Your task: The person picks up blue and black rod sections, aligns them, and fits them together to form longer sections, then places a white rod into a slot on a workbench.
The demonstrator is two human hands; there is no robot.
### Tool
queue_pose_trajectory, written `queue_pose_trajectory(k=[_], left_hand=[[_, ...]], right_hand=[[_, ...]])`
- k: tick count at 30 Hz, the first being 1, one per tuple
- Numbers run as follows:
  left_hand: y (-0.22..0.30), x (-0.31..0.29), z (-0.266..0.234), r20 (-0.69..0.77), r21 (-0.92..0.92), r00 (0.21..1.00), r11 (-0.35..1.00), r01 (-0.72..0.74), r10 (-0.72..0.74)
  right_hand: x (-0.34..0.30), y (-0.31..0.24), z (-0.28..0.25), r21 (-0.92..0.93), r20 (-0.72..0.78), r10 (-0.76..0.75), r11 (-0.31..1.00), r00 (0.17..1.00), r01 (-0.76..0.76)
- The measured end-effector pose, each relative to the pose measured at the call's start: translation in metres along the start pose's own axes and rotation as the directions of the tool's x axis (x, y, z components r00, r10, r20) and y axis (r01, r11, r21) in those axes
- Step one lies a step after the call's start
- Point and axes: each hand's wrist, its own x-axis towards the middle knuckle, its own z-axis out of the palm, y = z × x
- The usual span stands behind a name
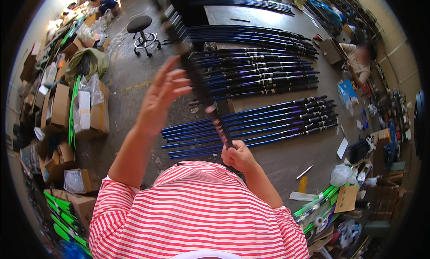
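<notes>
A dark fishing rod (201, 86) slants up and away in front of me, its far part smeared by motion. Around its near end, close to my chest, my right hand (238, 156) is closed, and reddish markings show on the rod just above the grip. My left hand (166, 91) is raised beside the rod's middle, its fingers apart and slightly blurred; it appears to hold nothing. Beyond and beneath the rod lies a row of blue fishing rods (268, 121) with black handles pointing right. Another bundle of rods (273, 73), some with purple handle parts, lies farther off.
More rods (251, 35) lie farther back. A round black stool (139, 25) stands at the far left. Cardboard boxes (56, 104) and bags crowd the left side. At the right, a person (358, 62) sits near a box, and bright green rods (320, 201) lie closer.
</notes>
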Motion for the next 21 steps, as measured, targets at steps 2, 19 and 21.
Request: queue_pose_trajectory(k=[2,19,21], left_hand=[[-0.021,-0.016,0.019,-0.016,-0.117,0.972,0.966,0.231,-0.234],[-0.069,-0.065,0.025,0.618,-0.427,0.557,0.358,0.83,-0.555],[-0.058,-0.058,0.027,0.581,-0.382,0.556,0.404,0.831,-0.595]], right_hand=[[0.009,-0.019,0.02,0.002,-0.022,-0.171,0.985,0.985,0.171],[0.023,-0.05,0.037,-0.349,-0.166,-0.39,0.882,0.906,0.316],[0.025,-0.041,0.038,-0.409,-0.163,-0.4,0.859,0.902,0.307]])
